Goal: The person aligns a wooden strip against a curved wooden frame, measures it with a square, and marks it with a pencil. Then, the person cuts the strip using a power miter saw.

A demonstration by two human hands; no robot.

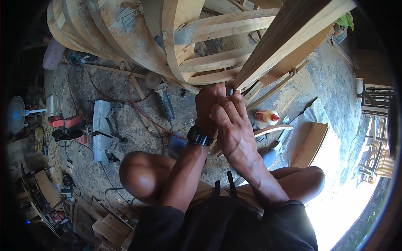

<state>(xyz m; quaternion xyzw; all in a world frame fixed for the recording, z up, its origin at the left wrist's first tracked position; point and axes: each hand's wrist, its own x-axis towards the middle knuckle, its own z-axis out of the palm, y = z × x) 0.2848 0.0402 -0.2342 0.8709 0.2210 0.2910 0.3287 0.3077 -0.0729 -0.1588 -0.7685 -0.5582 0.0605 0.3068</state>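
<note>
Both hands are brought together at the near edge of a slatted wooden frame (pixel 228 25), which is set at the far side of the scene, in front of the person. The left hand (pixel 207 104), with a black watch (pixel 199 136) worn at its wrist, is held close under the lowest slat, its fingers curled; whether anything is pinched by them cannot be told. The right hand (pixel 234 121) is laid partly over the left, its fingers bent and slightly apart, the foremost set just beside the near end of a thick beam (pixel 289 37). Whether anything is gripped by it cannot be told either.

The frame is continued on the far left by curved ribs and a broad stained panel (pixel 130 29). To the left of the hands, an angle grinder (pixel 165 102) is seen on the floor (pixel 121 83), with a reddish cable (pixel 138 104) run near it; farther left a grey saw base (pixel 102 134) is placed. On the right, a red-capped bottle (pixel 268 117), a curved wooden strip (pixel 274 130) and a board (pixel 310 144) are found.
</note>
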